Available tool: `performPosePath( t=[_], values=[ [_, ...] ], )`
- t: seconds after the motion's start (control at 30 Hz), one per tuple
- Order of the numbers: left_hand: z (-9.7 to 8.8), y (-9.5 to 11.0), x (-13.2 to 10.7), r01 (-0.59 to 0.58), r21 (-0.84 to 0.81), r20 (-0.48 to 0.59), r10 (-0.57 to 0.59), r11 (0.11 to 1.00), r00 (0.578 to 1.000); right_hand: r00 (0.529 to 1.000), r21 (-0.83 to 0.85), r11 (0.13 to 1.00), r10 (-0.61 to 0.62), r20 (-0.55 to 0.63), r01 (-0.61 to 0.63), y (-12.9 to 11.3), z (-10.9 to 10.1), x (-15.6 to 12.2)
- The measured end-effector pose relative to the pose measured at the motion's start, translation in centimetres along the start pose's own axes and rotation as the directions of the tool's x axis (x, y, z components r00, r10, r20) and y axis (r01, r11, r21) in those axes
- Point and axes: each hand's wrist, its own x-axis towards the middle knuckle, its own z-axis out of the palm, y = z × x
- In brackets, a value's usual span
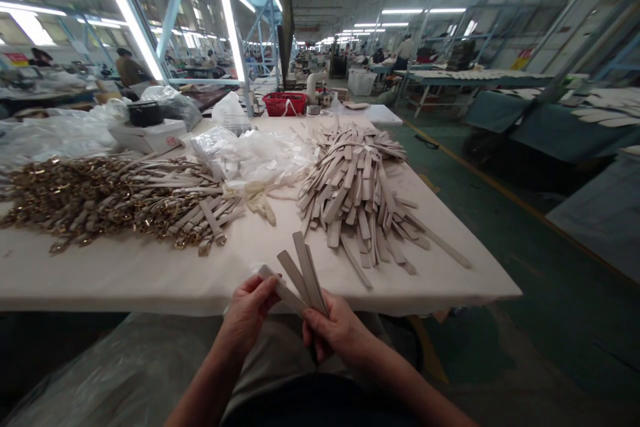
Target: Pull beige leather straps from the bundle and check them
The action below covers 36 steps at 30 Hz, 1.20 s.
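Note:
Both my hands are at the near edge of a white table (125, 273), over my lap. My right hand (336, 330) is closed around the lower ends of a few beige straps (304, 271) that fan upward. My left hand (249, 315) pinches the end of the leftmost strap between thumb and fingers. Just beyond them lies a large heap of loose beige straps (357, 180). To the left spreads a pile of straps fitted with gold metal buckles (115, 197).
Crumpled clear plastic bags (253, 153) lie between the two piles. A white box (150, 135) and a red basket (284, 103) sit at the table's far end. Plastic sheeting (120, 373) hangs below the table's left. An aisle with a yellow floor line (500, 190) runs to the right, other workbenches beyond.

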Motion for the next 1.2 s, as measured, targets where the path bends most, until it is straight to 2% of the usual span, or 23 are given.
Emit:
performPosePath(
  t=[0.1, 0.2, 0.27, 0.33, 0.43, 0.5, 0.53, 0.6, 0.73, 0.83, 1.0, 1.1, 1.2],
  values=[
    [0.3, -0.6, -0.4, 0.029, -0.003, 0.078, -0.029, 1.000, 0.997, 0.996, 0.094, 0.995, 0.009, 0.094, -0.018, -0.5, 0.0, 0.3],
    [-0.3, -0.2, 0.0, 0.007, -0.031, 0.042, -0.006, 0.999, 0.999, 0.990, 0.072, 0.996, 0.033, 0.139, -0.043, -0.6, -0.9, -1.3],
    [-0.8, 0.0, 0.4, -0.011, -0.050, -0.015, 0.011, 0.999, 1.000, 0.993, -0.010, 0.998, 0.059, 0.098, -0.058, -0.3, -1.7, -2.8],
    [-0.8, -0.4, 0.5, 0.002, -0.045, -0.022, -0.003, 0.999, 1.000, 0.997, -0.091, 0.994, 0.070, 0.021, -0.068, -0.1, -2.2, -4.0],
    [0.4, -1.9, -0.3, 0.087, 0.008, 0.129, -0.088, 0.996, 0.988, 0.997, -0.155, 0.987, 0.019, -0.070, -0.030, -0.2, -2.0, -4.1],
    [1.4, -2.8, -0.9, 0.127, 0.037, 0.234, -0.132, 0.991, 0.963, 0.996, -0.172, 0.985, -0.036, -0.085, 0.021, -0.6, -1.7, -3.6],
    [1.8, -3.0, -1.1, 0.130, 0.038, 0.253, -0.135, 0.991, 0.958, 0.995, -0.177, 0.984, -0.052, -0.081, 0.037, -0.8, -1.6, -3.4],
    [1.8, -2.8, -1.1, 0.095, 0.012, 0.208, -0.095, 0.995, 0.973, 0.996, -0.183, 0.983, -0.046, -0.074, 0.032, -0.9, -1.7, -3.3],
    [0.3, -1.3, -0.2, 0.038, 0.036, 0.036, -0.039, 0.999, 0.999, 0.994, -0.164, 0.984, 0.054, -0.093, -0.069, 0.5, -2.5, -4.3],
    [-0.6, -1.3, 0.1, 0.060, 0.089, 0.036, -0.064, 0.994, 0.997, 0.987, -0.162, 0.978, 0.118, -0.111, -0.135, 1.3, -2.8, -5.3],
    [-1.1, -2.7, -1.0, 0.096, 0.006, 0.001, -0.096, 0.995, 0.995, 0.981, -0.303, 0.935, 0.160, -0.105, -0.185, -1.0, -2.7, -7.2],
    [-1.6, -4.0, -2.7, 0.184, -0.052, -0.006, -0.185, 0.981, 0.983, 0.983, -0.389, 0.903, 0.161, -0.083, -0.181, -2.5, -2.6, -7.7],
    [-1.8, -5.8, -4.5, 0.298, -0.065, 0.002, -0.298, 0.952, 0.954, 0.993, -0.456, 0.882, 0.114, -0.035, -0.117, -2.1, -1.8, -6.3]
  ],
)
